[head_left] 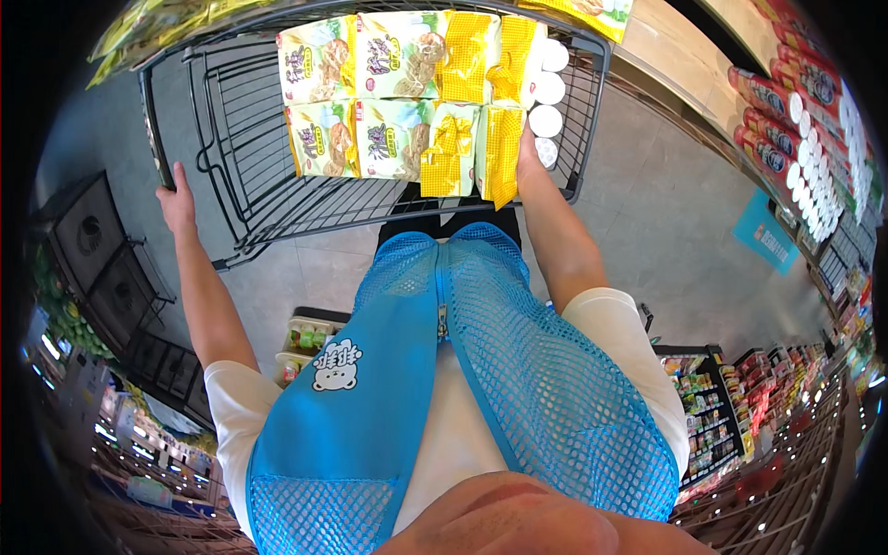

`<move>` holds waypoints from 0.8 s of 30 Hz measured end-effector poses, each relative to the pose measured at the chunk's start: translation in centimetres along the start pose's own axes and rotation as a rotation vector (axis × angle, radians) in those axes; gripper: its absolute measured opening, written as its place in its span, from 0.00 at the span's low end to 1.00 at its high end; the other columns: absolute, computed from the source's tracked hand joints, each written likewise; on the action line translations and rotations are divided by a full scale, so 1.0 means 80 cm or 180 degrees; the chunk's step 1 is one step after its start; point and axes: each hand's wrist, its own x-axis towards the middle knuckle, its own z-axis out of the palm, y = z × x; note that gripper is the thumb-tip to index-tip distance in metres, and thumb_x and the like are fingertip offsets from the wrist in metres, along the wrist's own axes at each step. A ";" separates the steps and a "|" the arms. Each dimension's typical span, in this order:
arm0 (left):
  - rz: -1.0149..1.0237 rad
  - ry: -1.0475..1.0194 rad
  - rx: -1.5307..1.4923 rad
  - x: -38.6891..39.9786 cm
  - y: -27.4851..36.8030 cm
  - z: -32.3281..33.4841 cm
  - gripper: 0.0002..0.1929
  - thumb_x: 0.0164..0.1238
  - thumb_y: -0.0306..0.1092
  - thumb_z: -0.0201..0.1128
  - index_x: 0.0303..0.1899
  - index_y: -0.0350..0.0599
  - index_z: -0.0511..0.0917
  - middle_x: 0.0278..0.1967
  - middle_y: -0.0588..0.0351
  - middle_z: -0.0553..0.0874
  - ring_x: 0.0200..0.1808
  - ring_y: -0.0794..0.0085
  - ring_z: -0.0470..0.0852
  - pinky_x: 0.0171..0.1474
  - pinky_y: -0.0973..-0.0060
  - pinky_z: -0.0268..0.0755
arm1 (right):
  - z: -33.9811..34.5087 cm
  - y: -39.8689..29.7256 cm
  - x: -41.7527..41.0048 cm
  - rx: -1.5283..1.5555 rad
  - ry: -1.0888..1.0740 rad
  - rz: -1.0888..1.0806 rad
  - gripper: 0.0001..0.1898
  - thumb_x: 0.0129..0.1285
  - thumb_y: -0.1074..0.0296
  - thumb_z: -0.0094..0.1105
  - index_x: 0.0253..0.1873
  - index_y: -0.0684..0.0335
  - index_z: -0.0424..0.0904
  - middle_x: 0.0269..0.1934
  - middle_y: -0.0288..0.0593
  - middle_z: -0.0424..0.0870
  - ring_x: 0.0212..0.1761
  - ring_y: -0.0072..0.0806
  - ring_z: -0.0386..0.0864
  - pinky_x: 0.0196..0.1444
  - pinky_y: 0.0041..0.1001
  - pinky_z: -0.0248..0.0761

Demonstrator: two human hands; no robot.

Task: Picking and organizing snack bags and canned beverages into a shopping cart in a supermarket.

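Note:
A black wire shopping cart (pixel 333 220) stands across the top of the view. My left hand (pixel 178 205) is closed around the lower end of the cart's handle bar (pixel 158 149). Inside the cart, my right hand (pixel 528 156) rests against the side of a yellow-checked snack packet (pixel 501 152); its fingers are partly hidden, and whether it grips the packet is unclear. Two rows of green and yellow biscuit packets (pixel 395 59) lie in the basket. Several white round lids (pixel 546 121) of containers line up beside them, close to my right hand.
At the upper right, a wooden display ledge (pixel 683 73) holds red canisters with white lids (pixel 766 149). More yellow-green packets (pixel 139 38) lie beyond the cart. Dark crates (pixel 90 236) stand at left. Stocked shelves (pixel 707 409) are at lower right.

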 end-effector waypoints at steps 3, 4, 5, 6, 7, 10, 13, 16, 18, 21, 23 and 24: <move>0.0043 -0.0012 -0.0087 0.003 -0.018 -0.001 0.52 0.65 0.81 0.56 0.65 0.31 0.74 0.60 0.31 0.84 0.66 0.39 0.80 0.69 0.54 0.70 | -0.002 -0.005 -0.002 -0.0277 -0.0083 -0.0004 0.36 0.79 0.31 0.41 0.72 0.56 0.75 0.60 0.44 0.86 0.57 0.39 0.84 0.57 0.39 0.81; 0.0074 -0.0006 -0.0142 0.005 -0.018 0.001 0.52 0.65 0.80 0.56 0.65 0.31 0.74 0.60 0.31 0.84 0.66 0.39 0.81 0.69 0.54 0.70 | -0.001 -0.007 -0.004 -0.0390 0.0080 -0.0144 0.35 0.81 0.33 0.40 0.73 0.57 0.73 0.61 0.45 0.85 0.59 0.37 0.84 0.56 0.39 0.82; 0.0085 -0.0011 -0.0171 0.007 -0.016 0.003 0.52 0.65 0.80 0.56 0.65 0.31 0.74 0.60 0.31 0.84 0.66 0.39 0.81 0.69 0.54 0.70 | -0.002 -0.009 -0.009 -0.0394 0.0085 -0.0175 0.35 0.81 0.33 0.40 0.73 0.57 0.73 0.61 0.45 0.85 0.59 0.37 0.84 0.56 0.39 0.82; 0.0102 -0.0022 -0.0132 0.005 -0.015 0.003 0.50 0.66 0.79 0.57 0.64 0.32 0.75 0.59 0.33 0.85 0.64 0.40 0.82 0.68 0.54 0.71 | -0.008 -0.008 -0.015 -0.0476 0.0142 -0.0337 0.36 0.81 0.33 0.39 0.74 0.58 0.72 0.62 0.45 0.84 0.61 0.37 0.84 0.57 0.38 0.81; 0.0107 -0.0026 -0.0091 0.003 -0.014 0.003 0.48 0.66 0.78 0.58 0.62 0.32 0.76 0.58 0.35 0.86 0.62 0.41 0.83 0.67 0.54 0.72 | 0.000 -0.009 -0.028 -0.0567 0.0190 -0.0492 0.36 0.82 0.33 0.37 0.75 0.58 0.71 0.64 0.45 0.84 0.62 0.37 0.83 0.59 0.37 0.81; 0.0044 -0.0010 0.0046 -0.008 0.001 -0.002 0.44 0.67 0.76 0.58 0.58 0.35 0.78 0.55 0.39 0.87 0.59 0.43 0.85 0.64 0.53 0.73 | -0.007 0.009 -0.058 -0.1438 0.0164 -0.1341 0.38 0.79 0.39 0.51 0.80 0.63 0.61 0.66 0.47 0.82 0.68 0.35 0.79 0.67 0.34 0.74; 0.0092 0.0117 0.0027 -0.015 0.004 -0.005 0.41 0.66 0.76 0.59 0.54 0.38 0.80 0.52 0.42 0.88 0.56 0.46 0.86 0.62 0.53 0.75 | 0.014 0.018 -0.104 -0.2960 0.0237 -0.2110 0.43 0.73 0.62 0.69 0.83 0.66 0.51 0.66 0.52 0.81 0.69 0.34 0.79 0.67 0.34 0.73; 0.0065 0.0142 0.0025 -0.017 0.004 -0.008 0.42 0.65 0.77 0.59 0.54 0.38 0.80 0.52 0.42 0.88 0.56 0.46 0.86 0.61 0.53 0.75 | -0.008 0.018 -0.088 -0.2705 0.0499 -0.2030 0.39 0.69 0.66 0.73 0.77 0.66 0.60 0.60 0.48 0.85 0.58 0.34 0.85 0.60 0.33 0.78; 0.0037 0.0087 0.0087 -0.015 0.006 -0.008 0.43 0.65 0.77 0.59 0.54 0.38 0.80 0.52 0.42 0.88 0.57 0.46 0.86 0.61 0.53 0.75 | -0.009 0.013 -0.085 -0.2859 0.0556 -0.1999 0.39 0.68 0.68 0.73 0.78 0.66 0.59 0.61 0.49 0.85 0.60 0.34 0.84 0.62 0.33 0.78; 0.0039 0.0076 0.0147 -0.014 0.007 -0.007 0.44 0.64 0.78 0.59 0.54 0.37 0.80 0.53 0.42 0.88 0.57 0.47 0.86 0.61 0.52 0.75 | 0.010 0.030 -0.069 -0.2960 0.0572 -0.2214 0.37 0.69 0.66 0.72 0.77 0.66 0.60 0.62 0.50 0.84 0.63 0.37 0.83 0.65 0.35 0.76; 0.0061 0.0127 0.0132 -0.015 0.006 -0.004 0.44 0.64 0.78 0.59 0.54 0.37 0.80 0.53 0.42 0.88 0.58 0.47 0.86 0.61 0.52 0.75 | 0.006 0.026 -0.077 -0.2779 0.0384 -0.1969 0.39 0.71 0.62 0.71 0.79 0.63 0.57 0.66 0.50 0.81 0.66 0.38 0.80 0.67 0.35 0.75; 0.0053 0.0088 0.0124 -0.013 0.004 -0.005 0.44 0.64 0.78 0.60 0.54 0.38 0.80 0.53 0.42 0.87 0.58 0.47 0.86 0.61 0.52 0.75 | 0.006 0.024 -0.078 -0.2778 0.0377 -0.1969 0.39 0.71 0.62 0.71 0.79 0.63 0.57 0.66 0.50 0.81 0.66 0.38 0.80 0.67 0.35 0.75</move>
